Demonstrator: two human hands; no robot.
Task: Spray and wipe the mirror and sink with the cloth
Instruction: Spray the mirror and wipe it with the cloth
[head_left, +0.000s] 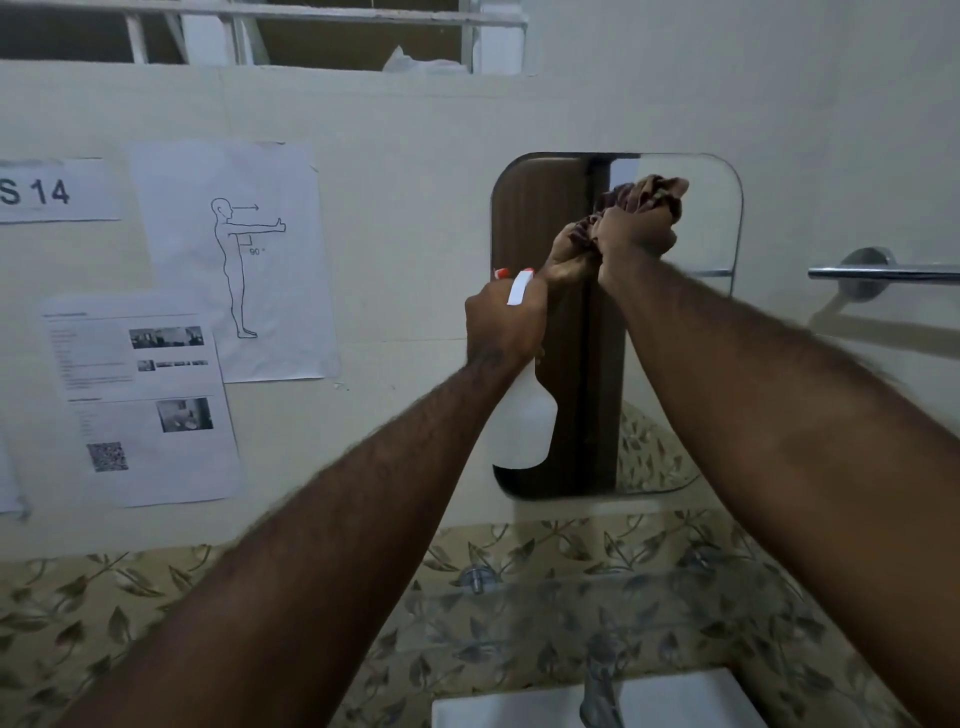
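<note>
Head view: right hand (636, 228) presses bunched cloth (657, 193) on wall mirror (706, 218); left hand (504, 325) grips spray bottle (522, 421).

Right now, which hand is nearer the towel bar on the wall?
Right. The right hand presses the cloth on the mirror, just left of the towel bar. The left hand holds the spray bottle further left.

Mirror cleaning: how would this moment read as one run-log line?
step: wiping mirror | right hand: bunched cloth pressed on glass | left hand: holding white spray bottle | sink: untouched
</note>
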